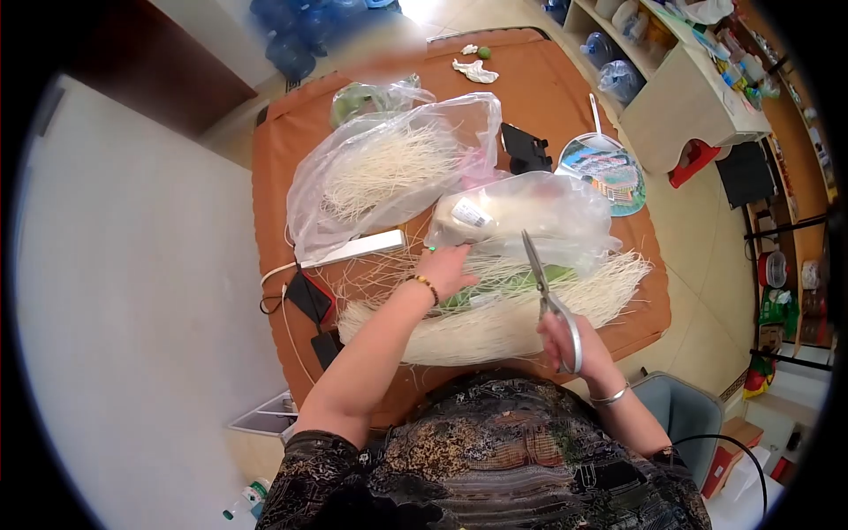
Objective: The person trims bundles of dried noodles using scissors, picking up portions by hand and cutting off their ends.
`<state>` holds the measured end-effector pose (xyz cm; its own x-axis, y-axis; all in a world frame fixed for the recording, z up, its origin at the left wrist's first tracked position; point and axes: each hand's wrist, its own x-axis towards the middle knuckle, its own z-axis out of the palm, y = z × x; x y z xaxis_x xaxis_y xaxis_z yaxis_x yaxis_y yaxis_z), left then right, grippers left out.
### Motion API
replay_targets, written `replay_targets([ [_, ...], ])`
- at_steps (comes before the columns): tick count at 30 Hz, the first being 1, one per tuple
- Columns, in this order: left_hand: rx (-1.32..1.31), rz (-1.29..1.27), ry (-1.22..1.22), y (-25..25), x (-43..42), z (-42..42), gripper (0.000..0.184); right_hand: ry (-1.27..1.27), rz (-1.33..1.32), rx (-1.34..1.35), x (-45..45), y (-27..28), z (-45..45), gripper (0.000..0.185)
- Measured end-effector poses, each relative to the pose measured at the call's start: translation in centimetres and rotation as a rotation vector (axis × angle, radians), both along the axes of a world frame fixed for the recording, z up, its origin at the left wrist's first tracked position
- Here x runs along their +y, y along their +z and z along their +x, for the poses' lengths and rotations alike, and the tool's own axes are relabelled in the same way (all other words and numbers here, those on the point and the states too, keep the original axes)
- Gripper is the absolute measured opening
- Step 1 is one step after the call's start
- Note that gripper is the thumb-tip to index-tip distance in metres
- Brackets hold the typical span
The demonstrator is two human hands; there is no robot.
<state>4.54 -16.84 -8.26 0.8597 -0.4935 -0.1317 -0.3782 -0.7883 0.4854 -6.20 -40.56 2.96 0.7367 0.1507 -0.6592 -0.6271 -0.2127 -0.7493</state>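
Observation:
My right hand (565, 343) is wrapped round the handles of a pair of grey scissors (537, 269), whose blades point away from me and look slightly apart. Reaching forward, my left hand (448, 269) lies over a spread of thin pale strands (433, 340), near the lower edge of a clear bag with a white label (530, 212). Its fingertips are too small to tell whether they pinch anything. Green material (468, 299) shows among the strands between my hands. Another clear bag (393, 172) farther back holds more pale strands.
A white power strip (358, 247) and dark pouch (309, 299) lie on the brown-covered table (291, 141) at left. Behind are a black phone stand (526, 148), a round fan (602, 172) and crumpled tissue (475, 71). A grey chair (680, 406) stands at right.

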Motion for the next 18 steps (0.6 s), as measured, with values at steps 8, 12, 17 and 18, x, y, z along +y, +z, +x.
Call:
replay_targets([
  [8,0.103,0.189,-0.013,2.5,1.0,-1.0,0.03,0.018,0.064,0.038,-0.3,-0.7,-0.7,0.04],
  [12,-0.008,-0.009,0.098,4.2,1.7,-2.1,0.023,0.085,0.157,0.019,-0.9,-1.3,-0.8,0.042],
  [17,-0.023,-0.028,0.187,5.4,2.1,-2.2,0.02,0.125,0.178,0.052,-0.8,-1.5,-0.8,0.042],
  [18,0.004,0.017,0.233,5.8,2.1,-2.1,0.021,0.134,0.19,0.053,-0.9,-1.5,-0.9,0.042],
])
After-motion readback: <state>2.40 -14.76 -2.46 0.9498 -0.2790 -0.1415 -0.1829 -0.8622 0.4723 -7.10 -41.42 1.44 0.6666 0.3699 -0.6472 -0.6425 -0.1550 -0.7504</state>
